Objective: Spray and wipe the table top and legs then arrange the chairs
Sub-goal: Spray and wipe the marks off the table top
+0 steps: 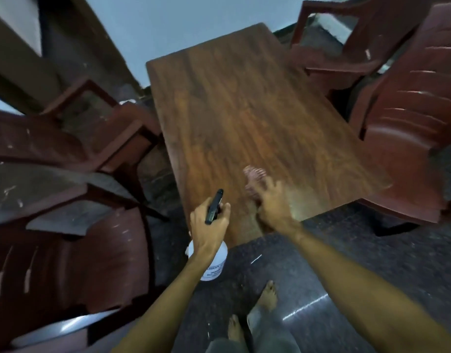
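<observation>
From the head view, the rectangular desk (pixel 244 110) has a dark brown wood-grain top, glossy in patches. The left hand (pixel 210 222) curls round the black trigger head of a white plastic spray bottle (pixel 215 261) held over the near corner; its blue label print is too blurred to read. The right hand (pixel 272 202), smeared by motion, lies with fingers spread flat on a crumpled pinkish cloth (pixel 255 177) on the desk's near end. Maroon moulded plastic chairs (pixel 402 128) with slatted backs flank both sides, cut off by the frame edges.

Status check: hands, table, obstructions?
Left hand grips spray bottle. Right hand presses cloth on table top. Plastic chairs crowd both sides.
</observation>
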A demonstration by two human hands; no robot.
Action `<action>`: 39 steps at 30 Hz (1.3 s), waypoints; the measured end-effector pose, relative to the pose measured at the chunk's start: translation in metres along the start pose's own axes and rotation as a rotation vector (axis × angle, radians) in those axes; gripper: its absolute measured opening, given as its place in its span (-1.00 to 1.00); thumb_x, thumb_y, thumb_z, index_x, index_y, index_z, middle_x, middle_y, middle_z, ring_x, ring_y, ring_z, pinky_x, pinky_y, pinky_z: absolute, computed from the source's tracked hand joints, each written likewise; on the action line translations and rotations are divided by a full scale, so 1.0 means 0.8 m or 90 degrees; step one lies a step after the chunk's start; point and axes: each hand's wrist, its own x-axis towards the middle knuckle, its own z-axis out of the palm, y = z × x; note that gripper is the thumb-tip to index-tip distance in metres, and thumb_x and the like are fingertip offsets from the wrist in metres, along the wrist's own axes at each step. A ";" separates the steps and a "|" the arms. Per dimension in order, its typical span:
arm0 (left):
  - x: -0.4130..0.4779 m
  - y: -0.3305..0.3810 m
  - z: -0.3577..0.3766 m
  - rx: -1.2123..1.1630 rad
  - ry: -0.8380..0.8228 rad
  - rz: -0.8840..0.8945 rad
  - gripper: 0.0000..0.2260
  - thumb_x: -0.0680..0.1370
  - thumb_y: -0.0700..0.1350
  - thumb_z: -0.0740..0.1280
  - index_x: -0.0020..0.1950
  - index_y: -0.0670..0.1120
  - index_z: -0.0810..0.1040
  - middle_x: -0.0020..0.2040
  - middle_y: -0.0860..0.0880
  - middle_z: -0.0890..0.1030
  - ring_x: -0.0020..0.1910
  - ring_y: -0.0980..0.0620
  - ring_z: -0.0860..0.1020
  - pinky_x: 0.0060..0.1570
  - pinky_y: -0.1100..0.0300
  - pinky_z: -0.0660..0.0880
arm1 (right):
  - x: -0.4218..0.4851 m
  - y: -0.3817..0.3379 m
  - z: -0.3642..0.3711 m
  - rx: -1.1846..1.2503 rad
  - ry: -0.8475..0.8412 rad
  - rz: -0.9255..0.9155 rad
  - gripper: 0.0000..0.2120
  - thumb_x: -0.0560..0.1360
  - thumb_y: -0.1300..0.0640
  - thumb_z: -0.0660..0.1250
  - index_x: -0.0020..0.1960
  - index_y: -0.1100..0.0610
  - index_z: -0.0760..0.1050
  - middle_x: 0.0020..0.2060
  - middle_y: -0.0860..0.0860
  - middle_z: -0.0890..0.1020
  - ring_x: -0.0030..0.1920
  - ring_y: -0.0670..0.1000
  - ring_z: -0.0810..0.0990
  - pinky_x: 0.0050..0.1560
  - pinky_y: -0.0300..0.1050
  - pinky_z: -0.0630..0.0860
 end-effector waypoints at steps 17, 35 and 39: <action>-0.151 -0.136 -0.132 -0.077 0.177 -0.101 -0.75 0.58 -0.17 0.43 -0.26 -0.19 0.51 -0.39 -0.18 0.51 -0.45 0.08 0.39 -0.42 0.26 0.33 | -0.059 -0.164 0.063 -0.044 -0.129 -0.249 -0.24 0.37 0.34 0.41 0.49 -0.09 0.33 0.41 0.09 0.26 0.23 0.20 0.34 0.14 0.14 0.53; -0.082 -0.073 -0.086 -0.073 0.278 -0.125 -0.74 0.57 -0.17 0.44 -0.28 -0.18 0.50 -0.41 -0.17 0.54 -0.48 0.11 0.42 -0.46 0.36 0.34 | -0.016 -0.125 0.045 -0.044 -0.188 -0.418 -0.24 0.44 0.39 0.29 0.55 -0.08 0.26 0.44 0.05 0.23 0.28 0.16 0.30 0.12 0.06 0.47; -0.022 -0.086 -0.090 -0.081 0.284 -0.119 -0.73 0.56 -0.17 0.44 -0.30 -0.18 0.49 -0.45 -0.13 0.51 -0.51 0.11 0.39 -0.49 0.30 0.34 | 0.092 -0.162 0.048 0.010 -0.131 -0.334 -0.30 0.45 0.40 0.28 0.49 -0.08 0.34 0.37 0.03 0.28 0.18 0.10 0.31 0.16 -0.01 0.43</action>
